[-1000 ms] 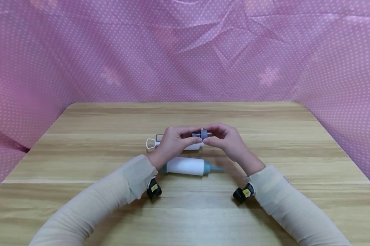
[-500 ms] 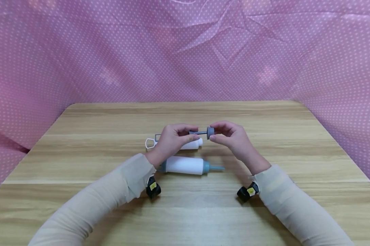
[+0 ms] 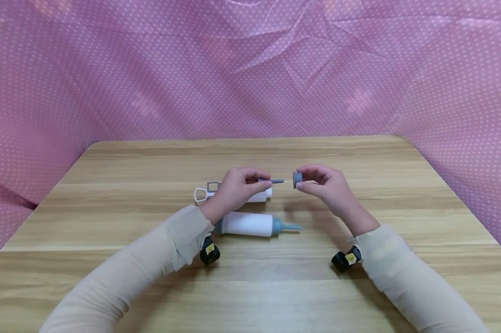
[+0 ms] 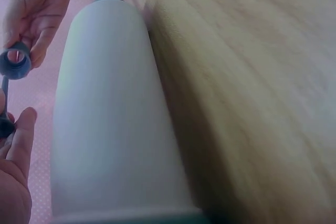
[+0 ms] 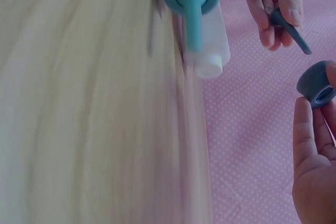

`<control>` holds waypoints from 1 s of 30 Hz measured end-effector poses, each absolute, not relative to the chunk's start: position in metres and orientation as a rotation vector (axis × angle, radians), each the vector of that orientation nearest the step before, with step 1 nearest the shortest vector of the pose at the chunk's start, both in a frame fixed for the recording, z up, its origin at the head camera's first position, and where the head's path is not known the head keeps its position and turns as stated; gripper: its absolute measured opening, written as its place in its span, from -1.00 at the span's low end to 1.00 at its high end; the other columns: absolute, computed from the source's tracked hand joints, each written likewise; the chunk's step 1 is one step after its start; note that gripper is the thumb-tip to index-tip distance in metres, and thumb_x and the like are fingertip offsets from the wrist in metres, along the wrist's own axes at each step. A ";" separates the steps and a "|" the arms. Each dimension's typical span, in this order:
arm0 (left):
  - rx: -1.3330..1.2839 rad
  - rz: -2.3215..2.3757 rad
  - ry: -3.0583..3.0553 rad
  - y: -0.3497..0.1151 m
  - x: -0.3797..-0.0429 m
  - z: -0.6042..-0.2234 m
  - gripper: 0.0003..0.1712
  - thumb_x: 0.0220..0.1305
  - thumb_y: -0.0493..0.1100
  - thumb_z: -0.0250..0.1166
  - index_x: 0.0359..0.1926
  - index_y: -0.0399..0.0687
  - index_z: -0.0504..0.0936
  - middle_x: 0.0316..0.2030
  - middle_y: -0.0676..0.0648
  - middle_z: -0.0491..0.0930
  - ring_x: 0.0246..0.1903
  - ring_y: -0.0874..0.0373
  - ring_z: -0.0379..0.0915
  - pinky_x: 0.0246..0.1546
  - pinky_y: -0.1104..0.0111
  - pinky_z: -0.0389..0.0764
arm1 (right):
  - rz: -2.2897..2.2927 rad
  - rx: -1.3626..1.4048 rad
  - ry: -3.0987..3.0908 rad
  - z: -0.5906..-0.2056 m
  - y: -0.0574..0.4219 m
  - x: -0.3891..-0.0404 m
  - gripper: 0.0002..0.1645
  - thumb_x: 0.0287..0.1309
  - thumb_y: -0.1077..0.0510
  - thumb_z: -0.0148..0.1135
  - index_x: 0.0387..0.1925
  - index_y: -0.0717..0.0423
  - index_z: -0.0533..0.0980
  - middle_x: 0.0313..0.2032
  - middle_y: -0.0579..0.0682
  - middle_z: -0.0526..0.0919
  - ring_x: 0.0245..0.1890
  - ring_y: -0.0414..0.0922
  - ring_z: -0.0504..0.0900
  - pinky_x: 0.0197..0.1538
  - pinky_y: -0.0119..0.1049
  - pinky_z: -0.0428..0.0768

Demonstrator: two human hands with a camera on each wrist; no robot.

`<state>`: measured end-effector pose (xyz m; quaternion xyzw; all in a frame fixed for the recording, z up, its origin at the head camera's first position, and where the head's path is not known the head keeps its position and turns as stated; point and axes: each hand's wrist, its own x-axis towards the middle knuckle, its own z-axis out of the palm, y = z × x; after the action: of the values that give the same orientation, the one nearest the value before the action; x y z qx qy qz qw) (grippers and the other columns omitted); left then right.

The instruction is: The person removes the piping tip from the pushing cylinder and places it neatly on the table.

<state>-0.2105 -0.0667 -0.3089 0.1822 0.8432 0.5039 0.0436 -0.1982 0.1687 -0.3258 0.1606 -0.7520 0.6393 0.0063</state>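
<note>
My left hand (image 3: pixel 234 189) pinches a slim dark-grey nozzle (image 3: pixel 277 181) by its wider base, its narrow tip pointing right. A short gap away, my right hand (image 3: pixel 329 189) holds a grey ring-shaped screw collar (image 3: pixel 297 180) between thumb and fingers. In the left wrist view the round hole of the collar (image 4: pixel 16 62) shows. Both pieces are up above the table. Below the hands lies a white squeeze bottle (image 3: pixel 248 224) with a teal collar and teal spout (image 3: pixel 291 227). Behind it, partly covered by my left hand, is a smaller white bottle (image 3: pixel 259 197) with a bare neck.
Left of the smaller bottle lie a white loop (image 3: pixel 200 194) and a grey squarish loop (image 3: pixel 212 186), both partly hidden. A wood-grain table (image 3: pixel 250 296) carries everything. Pink dotted cloth (image 3: pixel 250 83) hangs around its back and sides. Each wrist bears a small black camera (image 3: pixel 209 252).
The collar has come off the nozzle: my right hand has drawn it to the right along and past the tip. My left hand keeps the nozzle nearly in place.
</note>
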 end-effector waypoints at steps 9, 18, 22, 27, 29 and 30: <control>0.551 1.372 2.634 -0.054 -0.216 -0.302 -0.83 0.18 -0.03 0.29 -0.25 0.05 0.70 -0.36 0.08 0.62 -0.37 0.16 0.44 -0.36 0.38 0.48 | 1.863 0.449 -2.459 -0.322 0.183 -0.200 -0.55 0.02 0.21 0.35 -0.03 0.30 0.50 -0.22 -0.17 0.60 -0.17 -0.20 0.56 -0.17 -0.42 0.58; 0.550 1.172 2.732 -0.037 -0.224 -0.295 -0.80 0.19 -0.01 0.27 -0.22 0.07 0.71 -0.29 0.10 0.56 -0.28 0.18 0.40 -0.30 0.39 0.47 | 1.695 0.408 -2.580 -0.326 0.198 -0.203 -0.54 0.02 0.25 0.32 0.01 0.30 0.50 -0.10 0.05 0.57 -0.19 -0.19 0.57 -0.17 -0.45 0.58; 0.574 1.104 2.739 -0.029 -0.226 -0.295 -0.80 0.21 -0.04 0.26 -0.22 0.02 0.71 -0.30 0.08 0.60 -0.31 0.20 0.44 -0.29 0.42 0.51 | 1.629 0.363 -2.634 -0.327 0.204 -0.204 -0.55 0.03 0.27 0.29 0.02 0.26 0.50 -0.04 0.13 0.54 -0.17 -0.18 0.57 -0.18 -0.47 0.57; 0.617 1.004 2.752 -0.017 -0.230 -0.298 -0.82 0.22 -0.07 0.26 -0.27 -0.03 0.71 -0.36 0.07 0.61 -0.37 0.20 0.44 -0.34 0.44 0.50 | 1.579 0.318 -2.672 -0.327 0.210 -0.205 -0.53 0.03 0.26 0.29 0.03 0.28 0.49 -0.04 0.16 0.54 -0.17 -0.12 0.57 -0.19 -0.50 0.56; 0.642 0.961 2.762 -0.012 -0.231 -0.298 -0.82 0.22 -0.07 0.26 -0.29 -0.04 0.71 -0.38 0.06 0.61 -0.38 0.19 0.43 -0.36 0.44 0.48 | 1.563 0.314 -2.675 -0.327 0.213 -0.206 -0.54 0.03 0.26 0.28 0.03 0.29 0.49 -0.05 0.17 0.54 -0.17 -0.12 0.56 -0.20 -0.51 0.55; 0.649 0.944 2.763 -0.009 -0.232 -0.299 -0.83 0.21 -0.07 0.26 -0.30 -0.04 0.71 -0.38 0.06 0.61 -0.39 0.18 0.42 -0.37 0.44 0.48 | 1.557 0.313 -2.676 -0.327 0.214 -0.206 -0.53 0.03 0.27 0.28 0.03 0.30 0.49 -0.05 0.17 0.54 -0.18 -0.13 0.57 -0.20 -0.52 0.55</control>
<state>-0.2319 -0.0090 -0.2987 0.2163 0.9212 0.3146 0.0753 -0.2062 0.2140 -0.3270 0.1007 -0.8599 0.5003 0.0149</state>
